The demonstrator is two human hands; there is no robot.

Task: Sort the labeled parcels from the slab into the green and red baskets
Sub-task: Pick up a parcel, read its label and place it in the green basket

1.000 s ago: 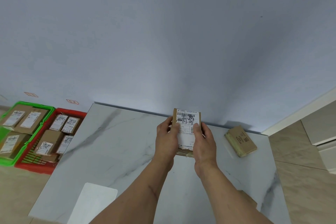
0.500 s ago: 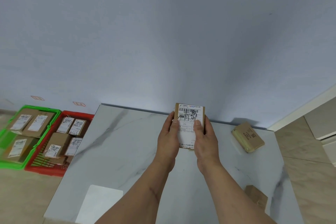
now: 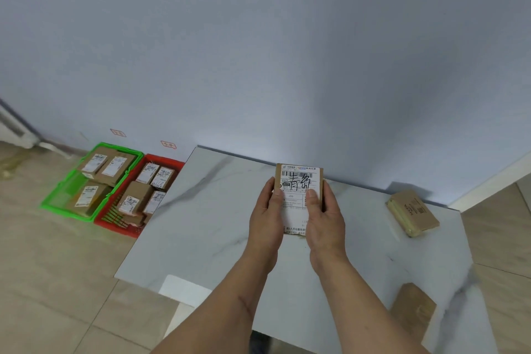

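Brown cardboard parcel with white shipping label (image 3: 298, 195) held label-up above white marble slab (image 3: 207, 218), near its far edge; left hand (image 3: 265, 217) and right hand (image 3: 326, 220) grip its sides, thumbs on label.

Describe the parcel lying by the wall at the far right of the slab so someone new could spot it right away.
Start at the white marble slab and follow its far edge along the wall to the right corner. There lies a brown parcel, flat and askew. Unlike the parcel held in both hands, it shows no white shipping label, only dark print and a yellowish side.
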